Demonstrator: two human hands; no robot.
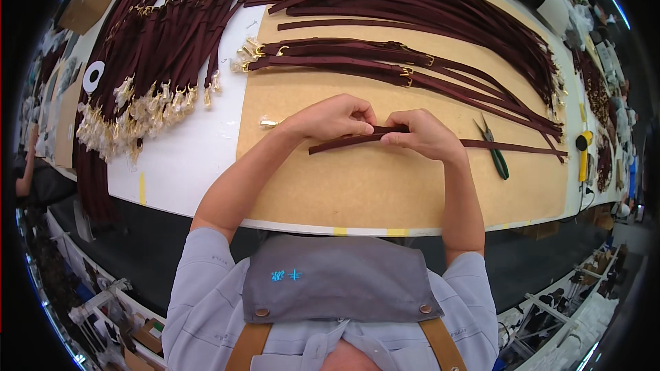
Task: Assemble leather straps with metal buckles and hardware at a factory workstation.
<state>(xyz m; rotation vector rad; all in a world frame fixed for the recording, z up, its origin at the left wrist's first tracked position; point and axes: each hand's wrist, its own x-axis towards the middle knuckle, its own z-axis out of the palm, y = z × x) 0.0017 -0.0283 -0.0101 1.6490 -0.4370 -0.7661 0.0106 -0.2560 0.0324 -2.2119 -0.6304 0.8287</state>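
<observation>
A long dark burgundy strap [512, 146] lies across the tan board, and its near end [344, 143] passes under my fingers. My left hand [340, 117] is closed, with thumb and fingertips pinching a short dark strap piece over it. From the other side, my right hand [423, 134] grips the strap between thumb and fingers. Exactly how the pieces join is hidden by my fingers. Green-handled pliers [491, 148] rest across the strap to the right of my right hand. A small gold clasp [269, 124] in clear wrap sits beside my left wrist.
Straps with gold buckles [407, 73] lie beyond my hands, and a thick bundle of straps [412, 0] is farther back. Many straps with wrapped gold clasps [151, 103] cover the left, near a white ring [93, 77]. A yellow-black tool [584, 148] stands right. Another person's arm [29, 165] shows far left.
</observation>
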